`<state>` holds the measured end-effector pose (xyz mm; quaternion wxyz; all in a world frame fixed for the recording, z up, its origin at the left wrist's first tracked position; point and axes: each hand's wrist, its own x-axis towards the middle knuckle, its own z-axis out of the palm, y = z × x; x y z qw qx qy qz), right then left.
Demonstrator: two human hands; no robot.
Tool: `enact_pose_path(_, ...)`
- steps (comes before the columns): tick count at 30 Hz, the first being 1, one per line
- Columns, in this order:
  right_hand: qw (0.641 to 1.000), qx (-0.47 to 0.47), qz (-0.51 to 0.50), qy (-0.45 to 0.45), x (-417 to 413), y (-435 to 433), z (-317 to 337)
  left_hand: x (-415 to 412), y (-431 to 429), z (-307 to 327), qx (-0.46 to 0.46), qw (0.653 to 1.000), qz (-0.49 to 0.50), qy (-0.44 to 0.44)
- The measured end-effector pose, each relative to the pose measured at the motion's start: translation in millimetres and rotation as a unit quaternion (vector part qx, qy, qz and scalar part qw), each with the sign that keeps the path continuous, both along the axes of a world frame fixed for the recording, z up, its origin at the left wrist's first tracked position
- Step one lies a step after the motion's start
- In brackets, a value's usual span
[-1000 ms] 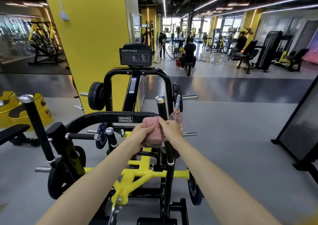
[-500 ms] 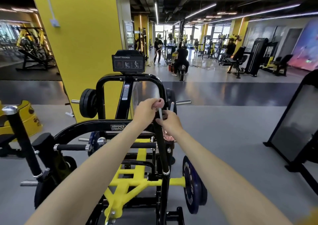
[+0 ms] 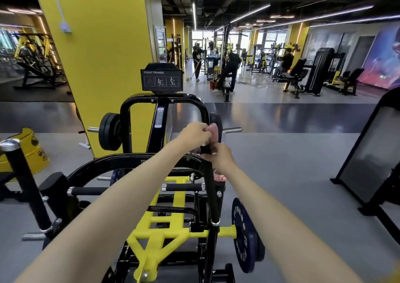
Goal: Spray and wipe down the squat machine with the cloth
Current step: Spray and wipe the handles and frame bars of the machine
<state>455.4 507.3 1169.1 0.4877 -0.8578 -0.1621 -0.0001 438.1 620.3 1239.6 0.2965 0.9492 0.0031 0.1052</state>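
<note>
The squat machine [image 3: 138, 102] is a black frame on a yellow base, with a "SQUAT TRAINER" sign [image 3: 161, 80] on top. Its black upright post [image 3: 208, 185] rises at centre right. My left hand [image 3: 194, 134] grips a pink cloth [image 3: 213, 131] wrapped over the top end of that post. Just below, my right hand [image 3: 218, 158] is curled against the post and holds a clear spray bottle [image 3: 219, 177]. Only the bottle's pinkish bottom shows under my wrist.
A yellow pillar [image 3: 97, 66] stands behind the machine on the left. A yellow bin [image 3: 28, 150] sits at far left and a black framed panel [image 3: 368, 153] at right. A weight plate [image 3: 244, 235] hangs on the machine's right peg. People [image 3: 229, 70] move among machines far back.
My left hand has slid the cloth up the post from its middle to its top end. My right hand followed upward with the bottle, which now hangs lower behind my wrist.
</note>
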Motion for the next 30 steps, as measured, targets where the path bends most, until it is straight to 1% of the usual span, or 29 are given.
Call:
enact_pose_path(1,1.000,0.000,-0.004,0.001,0.1,-0.3,-0.4,0.4,-7.0,4.3,0.021,1.000,-0.006,0.007)
enact_pose_path(3,1.000,0.003,-0.008,-0.004,-0.5,-2.6,0.6,-0.9,-16.3,4.4,0.113,0.993,-0.024,0.005)
enact_pose_path(5,1.000,0.021,-0.018,0.007,-2.4,-5.5,4.1,-5.0,-16.9,-4.6,0.224,0.973,-0.045,-0.034)
enact_pose_path(7,0.999,0.032,-0.022,0.015,0.3,-8.7,2.8,-9.4,-8.9,-18.9,0.285,0.947,-0.098,-0.108)
enact_pose_path(9,0.999,0.028,-0.026,0.009,0.6,-10.2,3.2,-10.3,3.6,-35.2,0.330,0.902,-0.166,-0.225)
enact_pose_path(11,0.999,0.035,-0.026,0.020,3.3,-10.5,-0.3,-11.8,13.7,-45.9,0.370,0.858,-0.197,-0.296)
enact_pose_path(14,0.999,0.037,-0.037,0.013,5.9,-8.2,-4.6,-22.5,28.2,-52.5,0.392,0.833,-0.221,-0.322)
enact_pose_path(16,0.999,0.041,-0.021,0.010,4.9,-8.3,-5.3,-29.7,39.3,-58.5,0.394,0.830,-0.230,-0.323)
enact_pose_path(18,0.998,0.063,0.008,0.011,1.4,-10.5,-3.4,-30.1,54.9,-71.9,0.366,0.847,-0.220,-0.315)
enact_pose_path(19,0.997,0.074,0.016,0.019,-0.9,-11.5,-2.6,-30.1,61.3,-79.5,0.340,0.870,-0.193,-0.302)
enact_pose_path(20,0.996,0.082,0.017,0.027,-2.1,-11.3,-2.2,-29.5,67.1,-87.1,0.284,0.903,-0.155,-0.283)
enact_pose_path(21,0.996,0.084,0.018,0.034,-2.5,-11.1,-0.5,-29.9,69.1,-90.5,0.194,0.940,-0.103,-0.262)
enact_pose_path(22,0.996,0.074,0.021,0.042,-2.6,-9.8,1.9,-31.2,68.3,-91.2,0.119,0.959,-0.048,-0.251)
enact_pose_path(23,0.997,0.052,0.024,0.044,-2.0,-8.4,4.8,-32.3,63.7,-86.9,0.046,0.969,0.015,-0.241)
enact_pose_path(24,0.998,0.022,0.028,0.046,-1.9,-7.5,10.2,-31.3,56.3,-77.9,0.007,0.968,0.070,-0.240)
enact_pose_path(25,0.998,-0.005,0.036,0.059,-0.2,-7.7,15.0,-30.7,47.7,-68.8,-0.053,0.965,0.111,-0.234)
enact_pose_path(26,0.995,-0.024,0.051,0.081,1.5,-7.8,19.6,-28.8,38.3,-62.3,-0.093,0.960,0.129,-0.231)
enact_pose_path(27,0.991,-0.034,0.075,0.109,0.8,-8.0,25.1,-29.5,27.4,-55.1,-0.140,0.954,0.142,-0.223)
enact_pose_path(28,0.986,-0.041,0.096,0.132,-1.3,-7.2,31.6,-30.3,15.2,-51.2,-0.158,0.953,0.137,-0.219)
enact_pose_path(29,0.983,-0.032,0.108,0.148,-1.9,-6.0,36.6,-33.1,3.6,-51.3,-0.191,0.951,0.123,-0.208)
enact_pose_path(30,0.982,-0.007,0.105,0.155,0.8,-3.8,39.2,-36.4,-7.5,-56.7,-0.191,0.953,0.114,-0.208)
